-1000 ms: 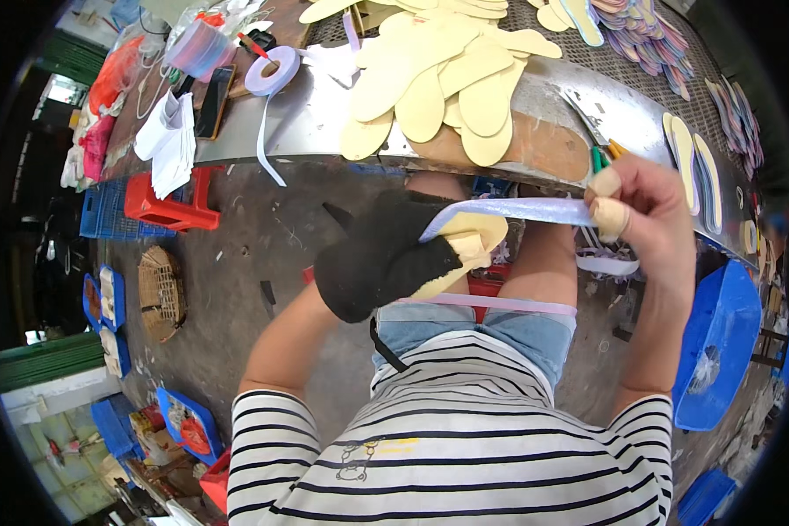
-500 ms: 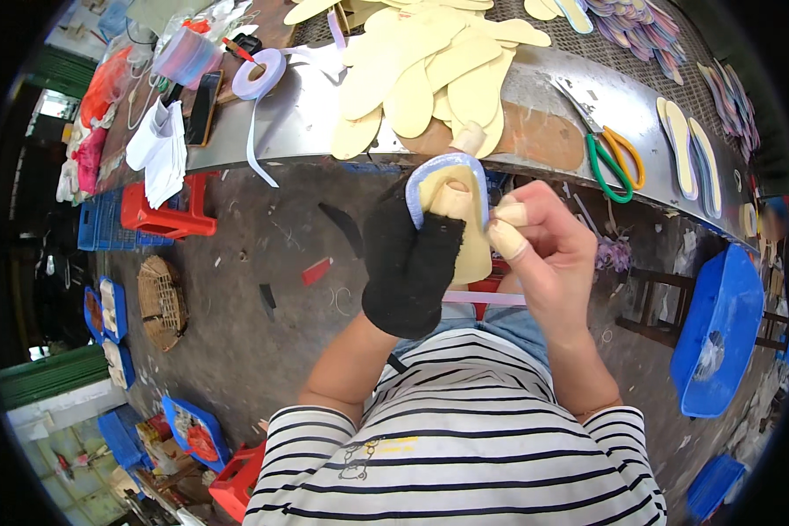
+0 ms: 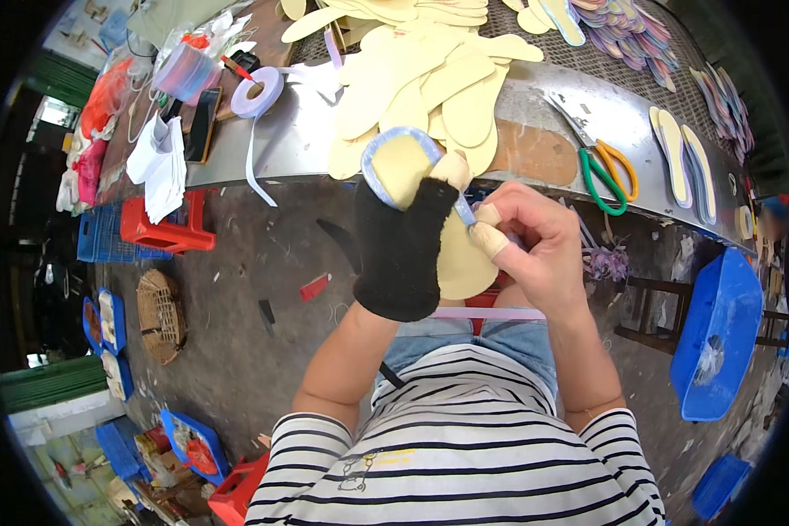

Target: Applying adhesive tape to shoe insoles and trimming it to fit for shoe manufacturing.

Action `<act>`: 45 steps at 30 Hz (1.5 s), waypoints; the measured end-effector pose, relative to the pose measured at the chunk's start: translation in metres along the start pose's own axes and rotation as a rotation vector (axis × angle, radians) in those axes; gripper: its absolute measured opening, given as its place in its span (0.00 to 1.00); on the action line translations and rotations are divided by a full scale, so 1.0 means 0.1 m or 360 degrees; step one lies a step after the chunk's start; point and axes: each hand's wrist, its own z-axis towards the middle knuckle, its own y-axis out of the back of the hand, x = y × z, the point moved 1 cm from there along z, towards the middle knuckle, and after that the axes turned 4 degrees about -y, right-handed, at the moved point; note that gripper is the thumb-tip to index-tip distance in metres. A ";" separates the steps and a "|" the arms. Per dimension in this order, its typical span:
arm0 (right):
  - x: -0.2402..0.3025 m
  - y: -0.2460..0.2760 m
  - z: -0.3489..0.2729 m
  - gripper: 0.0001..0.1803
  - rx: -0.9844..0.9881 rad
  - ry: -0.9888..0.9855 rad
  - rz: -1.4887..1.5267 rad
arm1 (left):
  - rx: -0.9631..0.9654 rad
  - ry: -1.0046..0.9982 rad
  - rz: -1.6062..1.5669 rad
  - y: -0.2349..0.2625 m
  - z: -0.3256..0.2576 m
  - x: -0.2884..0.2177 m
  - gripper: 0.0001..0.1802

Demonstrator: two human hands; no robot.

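Holding a pale yellow foam insole [image 3: 454, 254] up over the lap, the left hand [image 3: 401, 250], in a black fingerless glove, is closed around it with the thumb pressing at the top edge. The right hand [image 3: 530, 241], with taped fingertips [image 3: 491, 238], is pinched tight on a thin lilac edging tape [image 3: 412, 136] that already runs around the toe of the insole. By the look of it the toe curve is bound and the tape has come down one side; the lower part toward the heel looks bare, so I'd judge the binding about half done. A loose length of the same tape [image 3: 486, 313] lies across the lap below. On the curved metal workbench [image 3: 289, 149] ahead, a heap of plain yellow insoles [image 3: 430, 74] waits unbound, while two finished-looking insoles with pale borders [image 3: 685, 158] sit off to the right near the green and orange handled scissors [image 3: 607, 167]. A roll of lilac tape [image 3: 261, 92] rests on the bench's left. As for containers, a woven basket [image 3: 159, 316] on the floor shows no contents I can make out, and the blue plastic tub [image 3: 717, 337] at the right holds only a few pale scraps.
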 end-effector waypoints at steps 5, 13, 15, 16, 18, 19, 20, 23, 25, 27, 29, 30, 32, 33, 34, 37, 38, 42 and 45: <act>0.04 -0.03 0.19 0.03 -0.0037 -0.0152 0.0244 | 0.0511 0.0027 -0.0177 0.08 0.11 0.19 0.18; 0.04 0.13 0.25 0.06 -0.0063 -0.0585 0.0360 | 0.0193 0.0243 -0.0326 0.12 0.02 0.06 0.20; -0.05 0.12 0.20 0.06 -0.0053 -0.0628 0.0461 | 0.0049 0.0230 -0.0288 0.11 0.00 0.02 0.16; -0.05 0.12 0.18 0.06 -0.0055 -0.0631 0.0460 | 0.0026 0.0199 -0.0301 0.11 0.00 0.02 0.15; -0.06 0.09 0.15 0.06 0.0022 -0.0656 0.0615 | 0.0006 0.0174 -0.0319 0.10 -0.01 0.01 0.14; 0.01 0.04 0.16 0.05 0.0009 -0.0566 0.0631 | -0.0020 0.0157 -0.0331 0.10 -0.01 0.00 0.13; 0.00 0.04 0.15 0.05 0.0006 -0.0567 0.0630 | -0.0046 0.0140 -0.0343 0.10 -0.01 -0.01 0.12; -0.06 0.06 0.13 0.04 0.0113 -0.0413 0.0426 | 0.0146 -0.0075 -0.0048 0.14 0.02 0.10 0.11; -0.11 0.09 0.10 0.03 0.0204 -0.0458 0.0410 | 0.0232 0.0049 0.0133 0.18 0.05 0.13 0.11; -0.19 0.14 0.12 0.03 0.0374 -0.0537 0.0328 | 0.0477 0.0271 0.0423 0.27 0.12 0.13 0.09; -0.14 0.21 0.21 0.05 0.0621 -0.0925 0.0286 | 0.0593 0.0565 0.0298 0.37 0.17 0.10 0.09; -0.27 0.25 0.27 0.07 0.0464 -0.0610 0.0156 | 0.0709 0.0855 0.0164 0.42 0.18 0.10 0.09; -0.32 0.55 0.48 0.09 0.0136 -0.0439 -0.0220 | 0.0667 0.1040 0.0041 0.56 0.18 0.15 0.10; -0.32 0.71 0.53 0.11 -0.0020 -0.0242 -0.0503 | 0.0803 0.1052 -0.0680 0.65 0.17 0.22 0.10; -0.32 0.91 0.55 0.13 -0.0183 -0.0040 -0.0786 | 0.0926 0.1022 -0.1410 0.75 0.17 0.29 0.11; -0.38 1.52 0.34 0.18 -0.0491 -0.0153 -0.1605 | 0.0698 0.0956 -0.1981 0.91 0.06 0.20 0.12; -0.40 1.59 0.27 0.20 -0.0418 -0.0205 -0.1933 | 0.0772 0.0944 -0.2081 0.92 0.02 0.19 0.12; -0.57 1.72 0.19 0.23 -0.0457 -0.0347 -0.2344 | 0.0582 0.0938 -0.1595 0.58 -0.06 0.18 0.14; -0.56 1.75 0.24 0.18 -0.0448 -0.0315 -0.2186 | 0.0394 0.0744 -0.1547 0.44 -0.04 0.19 0.14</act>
